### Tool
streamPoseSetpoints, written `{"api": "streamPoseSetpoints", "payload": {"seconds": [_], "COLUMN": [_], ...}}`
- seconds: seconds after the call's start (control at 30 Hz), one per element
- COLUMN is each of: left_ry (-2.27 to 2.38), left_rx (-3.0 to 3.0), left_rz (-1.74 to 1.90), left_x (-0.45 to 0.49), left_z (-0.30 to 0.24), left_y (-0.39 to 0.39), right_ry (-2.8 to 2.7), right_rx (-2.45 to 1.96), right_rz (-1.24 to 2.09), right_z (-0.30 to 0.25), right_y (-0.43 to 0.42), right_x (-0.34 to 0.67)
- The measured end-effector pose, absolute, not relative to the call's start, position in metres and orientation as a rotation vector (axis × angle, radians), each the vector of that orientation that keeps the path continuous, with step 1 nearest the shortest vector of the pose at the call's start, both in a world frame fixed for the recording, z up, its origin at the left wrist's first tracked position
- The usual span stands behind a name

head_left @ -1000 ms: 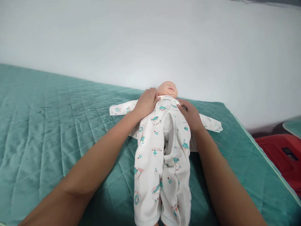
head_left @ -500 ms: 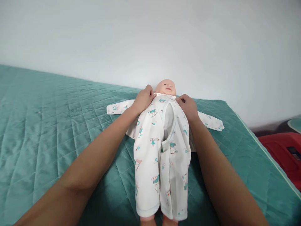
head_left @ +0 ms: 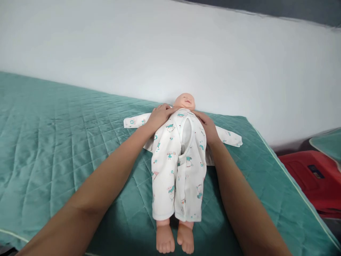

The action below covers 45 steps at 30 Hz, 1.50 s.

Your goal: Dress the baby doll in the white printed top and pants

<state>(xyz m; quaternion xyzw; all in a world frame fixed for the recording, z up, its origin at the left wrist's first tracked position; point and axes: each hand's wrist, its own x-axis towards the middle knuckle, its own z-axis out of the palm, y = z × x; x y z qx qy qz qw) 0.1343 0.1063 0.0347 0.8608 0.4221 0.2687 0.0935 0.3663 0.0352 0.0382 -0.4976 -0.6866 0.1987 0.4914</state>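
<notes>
— Left of the doll (head_left: 183, 101), first?

— Green quilt (head_left: 58, 142), stitched in diamonds, spread well out from the doll and on beneath it. Pale wall (head_left: 106, 46) behind the doll's head.

— Closer in on that side?

— One white sleeve (head_left: 136, 121), laid straight out from the doll's shoulder. Then the left hand (head_left: 160, 116), palm down over that same shoulder, fingers stretched, thumb apart and lying toward the doll's collar. Wide, not clenched.

— And at the doll itself?

— On its back on the quilt, between both hands, head toward the wall, bare feet (head_left: 164, 239) at the near end. White trousers (head_left: 163, 170) with small printed figures, reaching up over the doll's belly toward the chest, with an oval opening down the front.

— Right of the doll?

— Right hand (head_left: 207, 126), against the doll's other side near the shoulder, fingertips at the upper chest. Pinching cloth or only touching: cannot tell. Just past that, the other sleeve (head_left: 230, 137), slanting away from the doll. Farther right of the doll, beyond the quilt's edge, a red object (head_left: 301, 174) with a dark label. High above and right of the doll, a dark grey band (head_left: 266, 8) along the wall.
</notes>
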Motion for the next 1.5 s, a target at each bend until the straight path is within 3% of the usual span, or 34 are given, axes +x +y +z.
{"api": "streamPoseSetpoints", "payload": {"seconds": [0.33,0.63,0.77,1.03,1.5], "left_ry": [1.237,1.348,1.412,1.349,1.502], "left_rx": [2.631,2.227,1.889,1.777,1.607], "left_rz": [0.840,1.284,1.385,0.987,1.174], "left_x": [0.102,0.087,0.081,0.088,0.084], "left_z": [0.016,0.007,0.014,0.025,0.023], "left_y": [0.072,0.008,-0.032,-0.094,-0.112], "right_ry": [-1.420,-1.640,-1.655,-1.618,-1.526], "right_rx": [-1.257,-1.232,-1.458,-1.461,-1.266], "right_rz": [0.546,0.050,0.145,0.257,0.429], "right_z": [0.028,0.068,0.071,0.068,0.060], "right_y": [0.001,-0.048,-0.053,-0.054,-0.049], "right_x": [0.364,0.310,0.290,0.285,0.304]}}
